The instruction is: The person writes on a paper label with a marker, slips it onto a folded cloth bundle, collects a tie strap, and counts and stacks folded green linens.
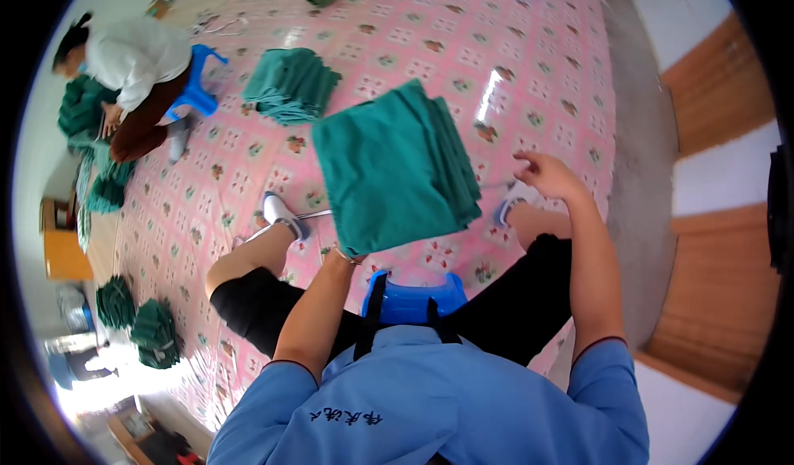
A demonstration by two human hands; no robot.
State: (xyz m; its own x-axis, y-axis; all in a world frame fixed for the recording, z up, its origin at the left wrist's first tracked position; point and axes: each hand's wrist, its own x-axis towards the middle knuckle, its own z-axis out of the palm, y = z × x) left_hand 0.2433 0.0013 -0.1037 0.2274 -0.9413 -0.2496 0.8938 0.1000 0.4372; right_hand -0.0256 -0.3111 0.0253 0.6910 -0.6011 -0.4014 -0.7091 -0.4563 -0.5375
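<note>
A thick stack of folded green cloths (397, 167) is in front of me between my knees. My left hand (353, 257) is at its near left corner, gripping from below; the cloth hides most of the fingers. My right hand (546, 175) is raised to the right of the stack, apart from it. Its index finger stretches toward the left, the other fingers are partly curled, and I see nothing in it. Just beyond the stack, to the left, another pile of folded green cloths (289, 86) lies on the pink patterned floor covering (389, 39).
A blue plastic stool (418, 295) is under me. At the upper left a person (136, 59) on a blue stool (198, 80) handles green cloth. More green bundles (155, 333) lie at the lower left. Wooden panels (715, 275) line the right wall.
</note>
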